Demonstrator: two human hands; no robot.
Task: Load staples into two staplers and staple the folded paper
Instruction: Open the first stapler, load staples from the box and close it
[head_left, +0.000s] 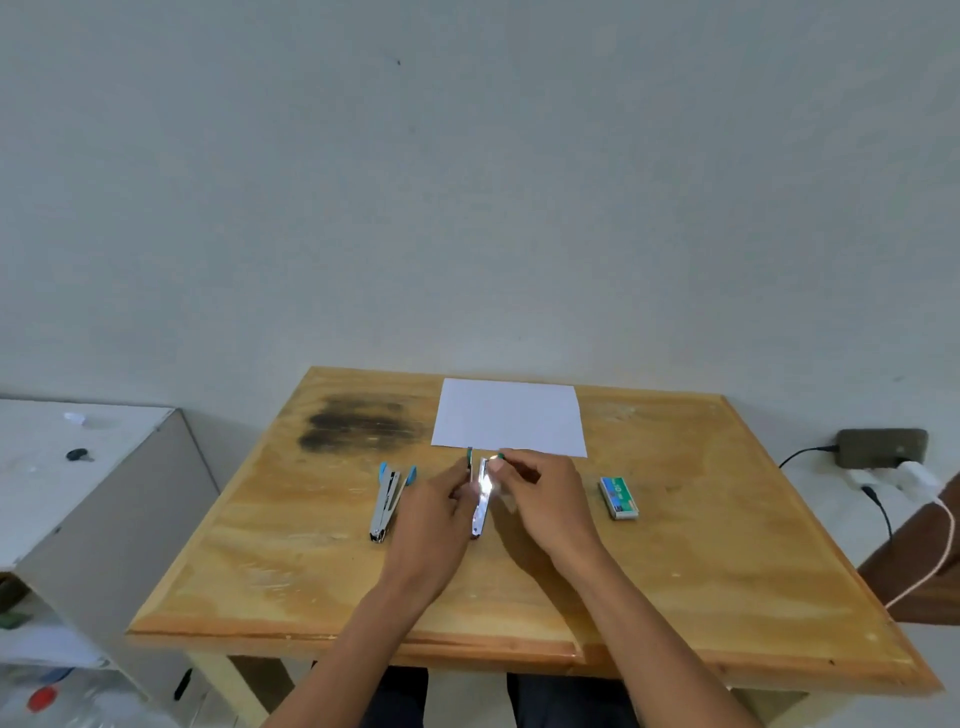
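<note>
A chrome stapler with green tips (481, 499) lies opened at the middle of the wooden table (675, 571). My left hand (436, 514) grips its left side. My right hand (540, 499) pinches its top near the green tip; whether it holds staples is hidden by glare. A second chrome stapler with blue tips (387, 501) lies opened to the left, untouched. White paper (509, 418) lies flat just beyond my hands. A green staple box (618, 498) sits to the right.
A dark scorch stain (358, 423) marks the table's far left. A white cabinet (78, 467) stands left of the table. On the right, a wall socket (880, 447) with chargers and trailing cables (930, 551). A wall runs behind the table.
</note>
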